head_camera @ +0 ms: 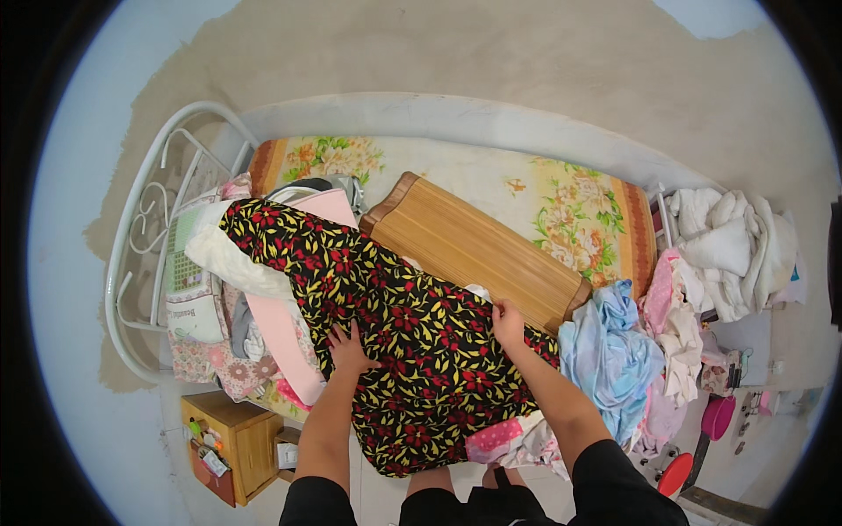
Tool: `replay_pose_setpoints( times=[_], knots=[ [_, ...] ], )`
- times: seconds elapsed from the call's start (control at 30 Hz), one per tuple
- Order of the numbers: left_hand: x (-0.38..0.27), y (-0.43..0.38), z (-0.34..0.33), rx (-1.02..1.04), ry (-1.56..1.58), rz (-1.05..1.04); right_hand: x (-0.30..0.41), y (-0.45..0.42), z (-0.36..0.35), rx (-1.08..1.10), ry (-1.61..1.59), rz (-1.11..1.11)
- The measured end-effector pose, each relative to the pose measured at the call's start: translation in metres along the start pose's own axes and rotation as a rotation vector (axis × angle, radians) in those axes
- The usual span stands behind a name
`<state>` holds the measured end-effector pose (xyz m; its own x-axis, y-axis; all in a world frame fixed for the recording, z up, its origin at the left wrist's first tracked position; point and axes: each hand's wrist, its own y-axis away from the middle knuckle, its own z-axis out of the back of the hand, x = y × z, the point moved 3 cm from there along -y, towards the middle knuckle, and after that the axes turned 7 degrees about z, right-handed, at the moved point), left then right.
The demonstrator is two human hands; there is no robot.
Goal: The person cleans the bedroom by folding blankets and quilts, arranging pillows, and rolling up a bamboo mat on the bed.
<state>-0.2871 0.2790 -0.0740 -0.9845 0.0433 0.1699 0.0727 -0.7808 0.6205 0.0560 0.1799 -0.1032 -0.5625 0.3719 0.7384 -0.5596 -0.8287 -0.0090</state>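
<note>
A black cloth garment with red flowers and yellow leaves (408,329) lies spread over the near side of the bed, its lower part hanging past the edge. My left hand (348,352) rests on it, fingers spread and holding nothing. The fingers of my right hand (508,322) pinch its upper edge. Just beyond lies a rolled or folded bamboo mat (480,246), set diagonally on the flowered mattress (454,154). A white cloth (230,256) shows at the garment's left end, over a pink strip of fabric (279,342).
Left stands a white metal headboard (113,283) beside pillows (194,309). A wooden bedside cabinet (258,454) is at lower left. A blue cloth (612,355) and other crumpled fabrics lie right, with a white quilt (723,243) beyond. A red round stool (675,475) is lower right.
</note>
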Motion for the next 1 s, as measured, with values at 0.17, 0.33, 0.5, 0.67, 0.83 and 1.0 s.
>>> replay_pose_setpoints(
  times=[0.17,0.33,0.5,0.67,0.83,1.0],
  knots=[
    [0.004,-0.038,-0.013,0.079,-0.015,-0.04,-0.004,-0.069,-0.071,0.155,0.185,0.039],
    [-0.005,-0.053,-0.024,0.097,-0.071,-0.021,-0.017,-0.117,-0.132,0.342,0.391,0.015],
    [-0.011,-0.062,-0.029,0.119,-0.111,0.016,-0.032,-0.127,-0.171,0.421,0.718,-0.075],
    [-0.011,-0.071,-0.039,0.129,-0.13,0.054,-0.035,-0.139,-0.189,0.561,0.765,-0.152],
    [-0.019,-0.076,-0.039,0.11,-0.109,0.048,-0.041,-0.145,-0.188,0.574,0.775,-0.12],
    [-0.016,-0.074,-0.037,0.097,-0.094,0.06,-0.018,-0.138,-0.18,0.53,0.734,0.062]
  ],
)
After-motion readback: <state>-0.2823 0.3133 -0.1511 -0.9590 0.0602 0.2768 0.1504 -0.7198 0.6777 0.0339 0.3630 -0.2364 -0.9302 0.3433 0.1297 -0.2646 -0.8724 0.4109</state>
